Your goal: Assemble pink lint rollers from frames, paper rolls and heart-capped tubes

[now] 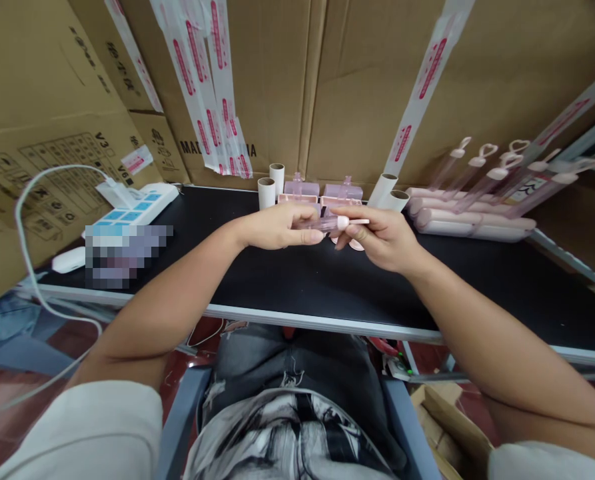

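Observation:
Over the middle of the black table I hold a slim clear pink tube (331, 223) lying sideways between both hands. My left hand (290, 225) is closed round its body, thumb along the near side. The fingers of my right hand (380, 235) pinch its pale pink capped end (343, 223), where a flat light handle (358, 221) sticks out to the right. Just behind my hands stand a pink holder (298, 199) and a second pink holder (341, 201), with clear purple pieces on them. Round pink parts (356, 245) show partly beneath my right hand.
White hollow tubes (266, 195) flank the holders, with another pair (383, 190) to the right. Several capped tubes with heart-shaped handles (483, 155) lean in a pink rack (472, 221). At left lies a power strip (150, 208) with a white cable (24, 230). Cardboard (272, 87) walls the back.

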Motion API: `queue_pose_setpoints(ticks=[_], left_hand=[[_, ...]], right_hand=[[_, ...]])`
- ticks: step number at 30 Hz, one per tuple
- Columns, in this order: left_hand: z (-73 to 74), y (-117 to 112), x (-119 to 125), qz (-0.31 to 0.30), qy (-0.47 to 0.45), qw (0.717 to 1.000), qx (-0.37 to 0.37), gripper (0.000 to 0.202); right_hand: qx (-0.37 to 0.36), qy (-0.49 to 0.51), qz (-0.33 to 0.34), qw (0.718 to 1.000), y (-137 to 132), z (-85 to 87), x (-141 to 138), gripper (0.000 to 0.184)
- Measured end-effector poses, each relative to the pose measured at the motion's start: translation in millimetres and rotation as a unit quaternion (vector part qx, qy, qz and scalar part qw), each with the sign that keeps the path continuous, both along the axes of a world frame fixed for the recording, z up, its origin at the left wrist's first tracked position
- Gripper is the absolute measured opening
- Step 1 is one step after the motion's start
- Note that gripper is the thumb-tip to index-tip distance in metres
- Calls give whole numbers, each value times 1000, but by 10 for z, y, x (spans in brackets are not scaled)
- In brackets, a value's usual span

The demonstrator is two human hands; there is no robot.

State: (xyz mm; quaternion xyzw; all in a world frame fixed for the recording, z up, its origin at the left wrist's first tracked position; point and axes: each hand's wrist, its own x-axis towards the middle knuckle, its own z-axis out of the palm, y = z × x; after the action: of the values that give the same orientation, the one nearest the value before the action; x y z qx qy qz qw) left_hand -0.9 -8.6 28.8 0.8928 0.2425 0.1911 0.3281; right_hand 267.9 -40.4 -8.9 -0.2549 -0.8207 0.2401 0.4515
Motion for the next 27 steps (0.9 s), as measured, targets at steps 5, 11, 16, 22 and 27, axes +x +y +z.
queue_pose_setpoints(ticks=[5,11,16,22,27], left_hand=[[-34,-41,31,-6,17,996,87,56],[-109,-42,46,26,37,977,210,44],[-125,-108,67,40,76,960,267,41],[-198,-55,53,90,100,926,353,40],[-223,-5,65,93,122,917,369,35]], right_hand=[[147,-138,-80,976,-47,55,49,37],[175,-151,-117,966,-93,0,-19,33],[151,-119,-74,979,-58,-63,4,39],[-116,-16,-25,993,-73,-84,-96,54],[-361,-19,-8,932,-26,-83,-116,68]])
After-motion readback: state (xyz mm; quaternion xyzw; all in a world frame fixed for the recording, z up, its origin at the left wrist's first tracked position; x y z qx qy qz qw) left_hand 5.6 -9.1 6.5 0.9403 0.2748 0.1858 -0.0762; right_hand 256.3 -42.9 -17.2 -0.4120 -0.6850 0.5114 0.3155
